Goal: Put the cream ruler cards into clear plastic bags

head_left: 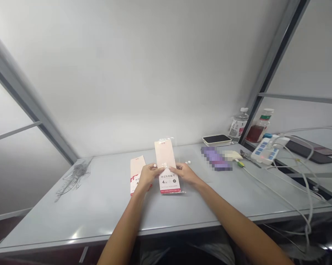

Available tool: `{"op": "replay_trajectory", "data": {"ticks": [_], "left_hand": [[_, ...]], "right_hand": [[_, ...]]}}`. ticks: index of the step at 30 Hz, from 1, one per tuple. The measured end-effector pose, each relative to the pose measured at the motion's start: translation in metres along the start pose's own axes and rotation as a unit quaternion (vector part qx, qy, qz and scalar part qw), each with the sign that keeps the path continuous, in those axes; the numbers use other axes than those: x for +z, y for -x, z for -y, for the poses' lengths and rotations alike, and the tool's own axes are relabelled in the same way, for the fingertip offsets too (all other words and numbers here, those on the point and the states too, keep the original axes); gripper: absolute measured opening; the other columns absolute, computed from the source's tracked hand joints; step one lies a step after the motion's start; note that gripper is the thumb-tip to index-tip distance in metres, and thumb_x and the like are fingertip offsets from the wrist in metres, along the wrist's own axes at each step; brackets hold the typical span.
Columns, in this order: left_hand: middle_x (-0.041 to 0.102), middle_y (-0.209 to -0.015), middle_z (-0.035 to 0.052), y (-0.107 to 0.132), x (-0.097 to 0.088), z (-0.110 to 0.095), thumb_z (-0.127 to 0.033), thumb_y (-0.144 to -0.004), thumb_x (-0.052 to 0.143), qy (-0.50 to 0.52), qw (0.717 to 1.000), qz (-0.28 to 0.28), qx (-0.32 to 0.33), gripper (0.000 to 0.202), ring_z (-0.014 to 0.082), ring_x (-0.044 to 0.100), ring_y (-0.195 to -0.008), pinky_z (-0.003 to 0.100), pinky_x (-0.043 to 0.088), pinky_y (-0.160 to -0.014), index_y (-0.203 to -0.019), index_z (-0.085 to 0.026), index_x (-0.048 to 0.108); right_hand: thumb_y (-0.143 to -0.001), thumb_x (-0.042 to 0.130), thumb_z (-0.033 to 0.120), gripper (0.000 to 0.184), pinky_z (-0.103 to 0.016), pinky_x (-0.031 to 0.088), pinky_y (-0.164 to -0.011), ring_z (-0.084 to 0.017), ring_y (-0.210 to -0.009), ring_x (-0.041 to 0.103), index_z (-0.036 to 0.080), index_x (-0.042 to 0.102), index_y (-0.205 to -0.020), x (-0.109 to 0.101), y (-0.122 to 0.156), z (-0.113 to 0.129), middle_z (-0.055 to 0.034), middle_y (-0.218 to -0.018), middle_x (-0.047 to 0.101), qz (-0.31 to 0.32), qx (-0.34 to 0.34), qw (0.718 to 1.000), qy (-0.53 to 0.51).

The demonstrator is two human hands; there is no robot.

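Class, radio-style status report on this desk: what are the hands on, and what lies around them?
Left hand, right hand both on pink-and-white ruler packet. Second packet beside left hand. Small white dots by right hand.

Print you can read
The pink pack (170,183) says "考试专用" above a big 4, and the pack beside it (134,179) shows a 4 too.

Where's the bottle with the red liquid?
In the head view, the red-liquid bottle stands back right, beside a clear plastic bottle and behind a white power strip.
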State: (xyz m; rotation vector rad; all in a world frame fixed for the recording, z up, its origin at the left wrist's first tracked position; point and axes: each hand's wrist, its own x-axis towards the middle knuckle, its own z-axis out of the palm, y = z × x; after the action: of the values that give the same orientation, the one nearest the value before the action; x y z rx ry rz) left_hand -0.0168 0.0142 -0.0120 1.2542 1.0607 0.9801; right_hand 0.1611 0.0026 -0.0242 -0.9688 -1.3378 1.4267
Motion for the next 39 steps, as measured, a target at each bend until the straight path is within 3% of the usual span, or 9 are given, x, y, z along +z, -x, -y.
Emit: {"op": "replay_trajectory", "data": {"ticks": [3,7,11,14,26,31,35,39], "left_hand": [[0.066,-0.070,0.0051,0.000,0.002,0.001,-0.041,-0.061,0.070,-0.033,0.999,-0.011,0.020,0.031,0.0213,0.064,-0.070,0.033,0.050,-0.064,-0.065,-0.016,0.052],[0.064,-0.073,0.0050,-0.001,0.000,0.000,-0.049,-0.073,0.054,-0.099,0.993,-0.041,0.053,0.033,0.0170,0.061,-0.064,0.028,0.046,-0.056,-0.074,-0.016,0.057],[0.056,-0.059,0.0009,-0.001,-0.001,0.003,-0.048,-0.078,0.043,-0.289,0.943,-0.120,0.115,0.037,0.0122,0.050,-0.054,0.025,0.036,-0.052,-0.062,-0.017,0.054],[0.047,-0.052,-0.0017,0.001,0.003,0.004,-0.046,-0.080,0.040,-0.342,0.921,-0.119,0.147,0.037,0.0110,0.041,-0.051,0.025,0.029,-0.050,-0.055,-0.018,0.045],[0.050,-0.056,-0.0016,0.006,0.014,0.005,-0.044,-0.087,0.029,-0.304,0.939,-0.039,0.154,0.035,0.0123,0.046,-0.054,0.025,0.034,-0.053,-0.065,-0.020,0.043],[0.055,-0.062,-0.0019,0.006,0.014,0.003,-0.046,-0.080,0.045,-0.225,0.963,-0.036,0.141,0.028,0.0098,0.046,-0.050,0.024,0.036,-0.050,-0.071,-0.020,0.047],[0.050,-0.054,-0.0059,0.001,0.014,0.005,-0.046,-0.072,0.057,-0.128,0.984,-0.060,0.109,0.030,0.0073,0.043,-0.041,0.022,0.034,-0.044,-0.072,-0.020,0.043],[0.053,-0.058,-0.0036,0.000,0.011,0.001,-0.045,-0.069,0.061,-0.054,0.997,-0.016,0.052,0.033,0.0092,0.050,-0.047,0.020,0.033,-0.041,-0.083,-0.019,0.046]], "right_hand": [[-0.067,0.066,0.048,0.042,-0.034,0.049,-0.067,-0.023,-0.074,0.064,0.014,0.066,-0.090,0.000,-0.001,-0.001,-0.0072,-0.080,0.069,-0.014,0.005,1.000,0.014],[-0.066,0.065,0.050,0.044,-0.032,0.049,-0.062,-0.022,-0.070,0.064,0.014,0.065,-0.092,-0.002,-0.003,-0.002,-0.0065,-0.077,0.069,-0.041,0.008,0.999,0.014],[-0.068,0.064,0.048,0.042,-0.031,0.049,-0.058,-0.021,-0.069,0.063,0.014,0.065,-0.091,-0.003,-0.002,-0.002,-0.0067,-0.078,0.068,-0.051,-0.008,0.998,0.035],[-0.068,0.065,0.046,0.037,-0.030,0.049,-0.058,-0.020,-0.069,0.063,0.014,0.065,-0.087,-0.001,-0.002,-0.003,-0.0058,-0.077,0.068,-0.056,-0.013,0.997,0.055],[-0.069,0.063,0.043,0.032,-0.023,0.039,-0.042,-0.014,-0.053,0.055,0.015,0.060,-0.083,0.003,-0.003,-0.008,-0.0038,-0.069,0.064,-0.070,0.015,0.992,0.100],[-0.068,0.064,0.044,0.032,-0.023,0.040,-0.044,-0.014,-0.053,0.055,0.015,0.060,-0.079,0.003,-0.003,-0.007,-0.0023,-0.064,0.062,-0.074,0.003,0.994,0.077],[-0.067,0.065,0.045,0.032,-0.025,0.043,-0.050,-0.014,-0.056,0.058,0.015,0.059,-0.077,0.002,-0.002,-0.006,-0.0022,-0.066,0.063,-0.060,-0.016,0.997,0.039],[-0.068,0.065,0.047,0.035,-0.026,0.045,-0.053,-0.015,-0.059,0.059,0.014,0.058,-0.079,0.003,0.001,-0.004,-0.0027,-0.067,0.064,-0.042,-0.032,0.998,0.023]]}}
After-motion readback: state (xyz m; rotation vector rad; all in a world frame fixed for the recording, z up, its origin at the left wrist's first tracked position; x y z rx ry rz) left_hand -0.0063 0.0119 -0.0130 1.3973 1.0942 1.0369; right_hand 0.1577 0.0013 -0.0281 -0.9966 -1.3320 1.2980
